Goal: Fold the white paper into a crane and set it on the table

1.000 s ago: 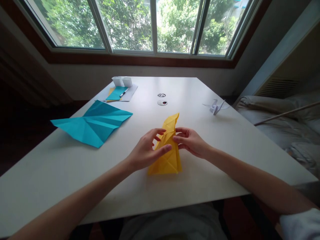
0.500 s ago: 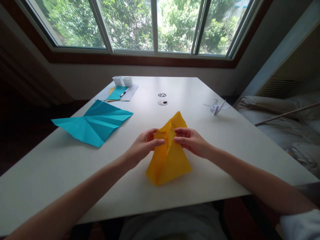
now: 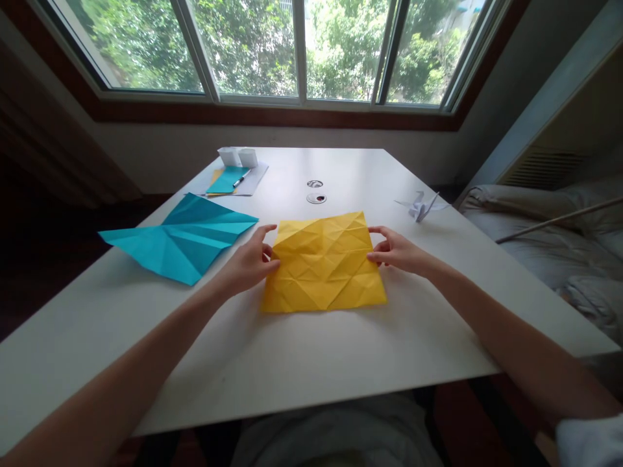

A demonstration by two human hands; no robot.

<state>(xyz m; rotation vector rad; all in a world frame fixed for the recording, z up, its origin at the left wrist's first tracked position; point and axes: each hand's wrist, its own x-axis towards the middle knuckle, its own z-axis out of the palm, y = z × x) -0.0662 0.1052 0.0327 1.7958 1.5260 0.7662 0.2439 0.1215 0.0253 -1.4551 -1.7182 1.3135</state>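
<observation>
A creased yellow sheet of paper (image 3: 326, 266) is spread out nearly flat in front of me, its surface crossed by many fold lines. My left hand (image 3: 250, 259) grips its left edge between thumb and curled fingers, the index finger stretched past the edge. On the opposite side, my right hand (image 3: 392, 251) pinches the right edge the same way. Left of the yellow sheet lies a larger creased blue sheet of paper (image 3: 187, 237), partly raised off the table along its folds.
The white table (image 3: 292, 363) reaches toward the window. At its far left stand small white paper boxes (image 3: 238, 157) beside stacked coloured paper (image 3: 226, 180) with a pen (image 3: 241, 178) on it. A white paper crane (image 3: 419, 207) sits at right. Two round discs (image 3: 316, 198) lie mid-table.
The yellow paper was folded up and peaked between my hands; now it is opened out wide. My hands have moved apart, one to each side edge.
</observation>
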